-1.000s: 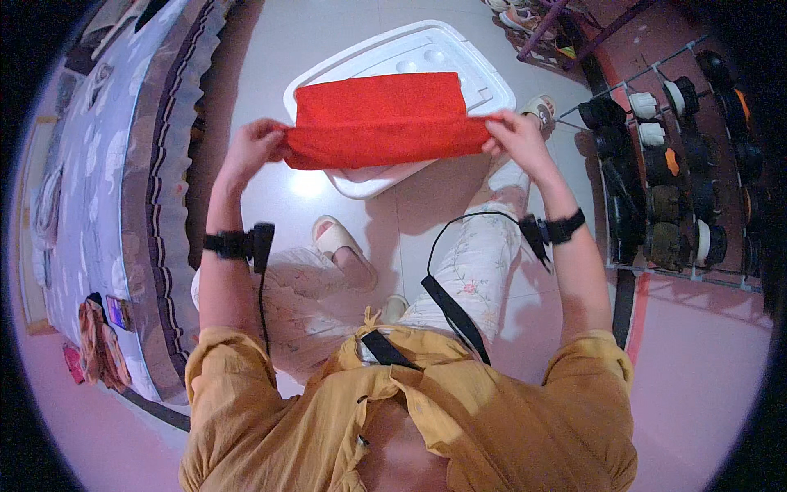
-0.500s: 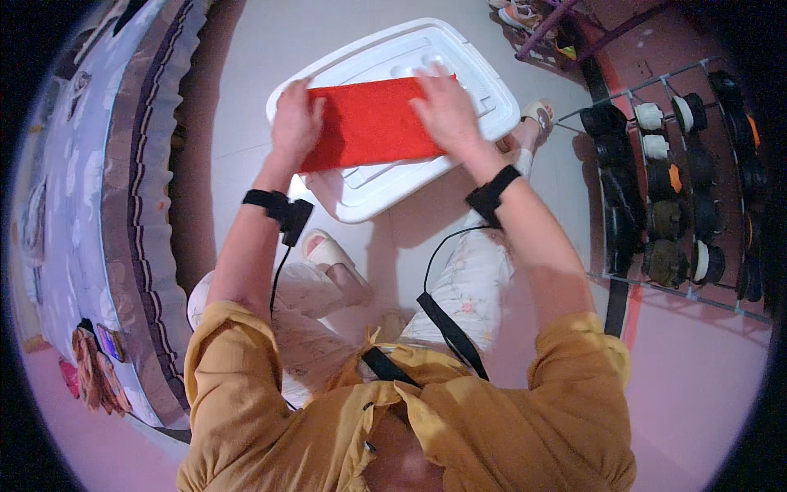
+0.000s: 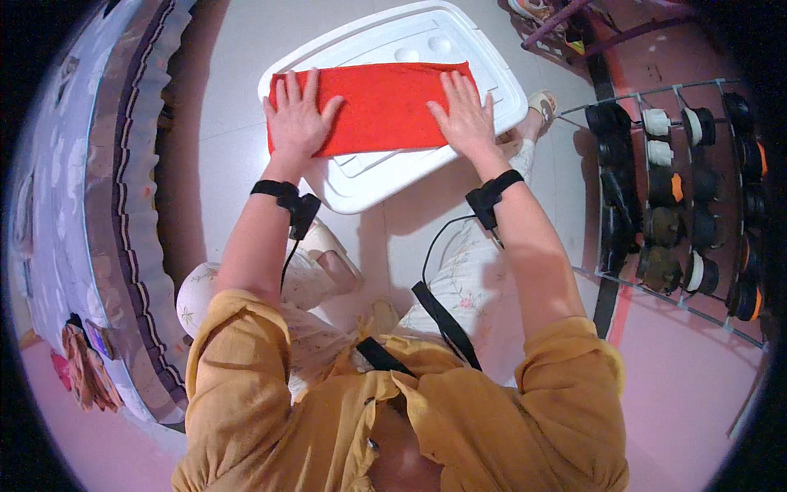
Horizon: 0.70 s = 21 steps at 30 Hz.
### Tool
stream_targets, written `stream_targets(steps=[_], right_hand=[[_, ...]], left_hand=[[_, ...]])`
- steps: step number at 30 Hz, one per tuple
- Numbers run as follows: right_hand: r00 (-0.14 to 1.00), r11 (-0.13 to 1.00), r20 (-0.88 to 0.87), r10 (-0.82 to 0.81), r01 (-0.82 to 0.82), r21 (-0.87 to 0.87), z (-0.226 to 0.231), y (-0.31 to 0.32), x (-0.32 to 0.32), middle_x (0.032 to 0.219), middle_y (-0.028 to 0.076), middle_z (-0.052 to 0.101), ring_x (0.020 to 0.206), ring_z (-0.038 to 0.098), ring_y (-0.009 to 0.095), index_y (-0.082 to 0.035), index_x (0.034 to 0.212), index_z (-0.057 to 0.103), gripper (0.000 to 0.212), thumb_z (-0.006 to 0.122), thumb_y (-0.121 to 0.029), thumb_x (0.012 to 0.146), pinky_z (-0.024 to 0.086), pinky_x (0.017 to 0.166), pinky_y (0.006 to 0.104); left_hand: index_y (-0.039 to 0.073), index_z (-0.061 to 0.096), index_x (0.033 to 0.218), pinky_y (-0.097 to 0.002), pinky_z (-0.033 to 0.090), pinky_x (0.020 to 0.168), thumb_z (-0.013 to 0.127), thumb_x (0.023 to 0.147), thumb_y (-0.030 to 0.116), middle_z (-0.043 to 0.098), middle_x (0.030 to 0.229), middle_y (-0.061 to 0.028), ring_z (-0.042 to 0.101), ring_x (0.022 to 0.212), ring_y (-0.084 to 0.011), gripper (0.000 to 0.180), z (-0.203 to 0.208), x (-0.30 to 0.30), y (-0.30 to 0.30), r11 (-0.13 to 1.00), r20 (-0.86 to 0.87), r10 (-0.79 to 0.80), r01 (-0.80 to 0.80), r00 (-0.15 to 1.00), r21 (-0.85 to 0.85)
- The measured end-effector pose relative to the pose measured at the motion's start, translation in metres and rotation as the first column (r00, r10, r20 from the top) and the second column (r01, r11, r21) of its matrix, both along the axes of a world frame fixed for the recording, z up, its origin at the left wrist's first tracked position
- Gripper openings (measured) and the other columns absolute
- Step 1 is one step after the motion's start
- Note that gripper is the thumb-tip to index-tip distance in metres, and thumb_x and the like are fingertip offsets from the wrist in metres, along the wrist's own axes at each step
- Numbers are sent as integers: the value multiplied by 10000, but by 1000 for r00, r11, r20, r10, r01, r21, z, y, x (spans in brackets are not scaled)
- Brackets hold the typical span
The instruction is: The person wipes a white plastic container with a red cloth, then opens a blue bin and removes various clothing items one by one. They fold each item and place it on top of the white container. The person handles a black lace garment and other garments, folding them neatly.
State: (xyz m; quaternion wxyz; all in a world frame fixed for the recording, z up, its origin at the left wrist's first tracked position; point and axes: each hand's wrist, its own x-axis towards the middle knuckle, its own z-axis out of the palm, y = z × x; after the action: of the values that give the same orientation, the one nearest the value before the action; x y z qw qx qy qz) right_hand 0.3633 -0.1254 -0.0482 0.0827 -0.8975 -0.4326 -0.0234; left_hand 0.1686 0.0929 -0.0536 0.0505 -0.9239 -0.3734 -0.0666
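Note:
A flat red cloth (image 3: 379, 107), roughly rectangular, lies across a white plastic lid-like board (image 3: 361, 189) in front of me. My left hand (image 3: 299, 119) rests flat on the cloth's left end with its fingers spread. On the right end lies my right hand (image 3: 466, 115), palm down, fingers stretched out and thumb apart. Neither hand grips anything. Whether the cloth is folded in layers cannot be made out. What supports the white board is hidden beneath it.
To the right stands a metal rack (image 3: 680, 197) with several shoes. A bed or table with a patterned, frilled cover (image 3: 106, 205) runs along the left. A purple frame (image 3: 566, 25) is at the far right. My slippered foot (image 3: 541, 107) is beside the board.
Both hands have gone from blurred motion to lying flat with fingers spread. The cloth now reaches further left and looks straighter and smoother on the board.

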Motion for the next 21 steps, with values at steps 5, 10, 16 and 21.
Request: stream_targets(steps=[5, 10, 16, 21], right_hand=[[993, 995, -70, -94, 96, 24, -6, -11, 20, 1583, 78, 240, 1462, 206, 243, -143, 1517, 272, 659, 384, -508, 980, 139, 1156, 587], [991, 994, -74, -109, 110, 16, -4, -11, 18, 1575, 101, 249, 1458, 214, 263, -140, 1512, 280, 647, 384, -497, 982, 167, 1150, 585], [991, 997, 125, -52, 44, 67, 20, 10, -18, 1523, 178, 325, 1415, 296, 320, -108, 1464, 369, 605, 480, -429, 963, 239, 1126, 568], [938, 877, 85, 336, -344, 335, 21, 72, -104, 1501, 182, 363, 1388, 343, 342, -100, 1442, 405, 549, 516, -336, 960, 244, 1132, 547]], left_hand=[[203, 259, 1513, -605, 280, 1096, 372, 975, 537, 264, 1536, -201, 323, 1398, -369, 643, -4, -22, 22, 997, 90, 72, -70, 993, -29], [69, 309, 1433, -494, 503, 894, 520, 949, 411, 393, 1367, -309, 579, 1106, -443, 629, 2, -36, 19, 870, 394, 377, -175, 838, -460], [29, 423, 1325, -498, 495, 893, 592, 912, 385, 489, 1289, -240, 590, 1077, -404, 571, 14, -53, 8, 891, 337, 398, -272, 853, -363], [40, 491, 1276, -468, 499, 896, 631, 892, 235, 502, 1310, -165, 589, 1074, -338, 453, 12, -35, -2, 965, 444, -163, 235, 881, -112]])
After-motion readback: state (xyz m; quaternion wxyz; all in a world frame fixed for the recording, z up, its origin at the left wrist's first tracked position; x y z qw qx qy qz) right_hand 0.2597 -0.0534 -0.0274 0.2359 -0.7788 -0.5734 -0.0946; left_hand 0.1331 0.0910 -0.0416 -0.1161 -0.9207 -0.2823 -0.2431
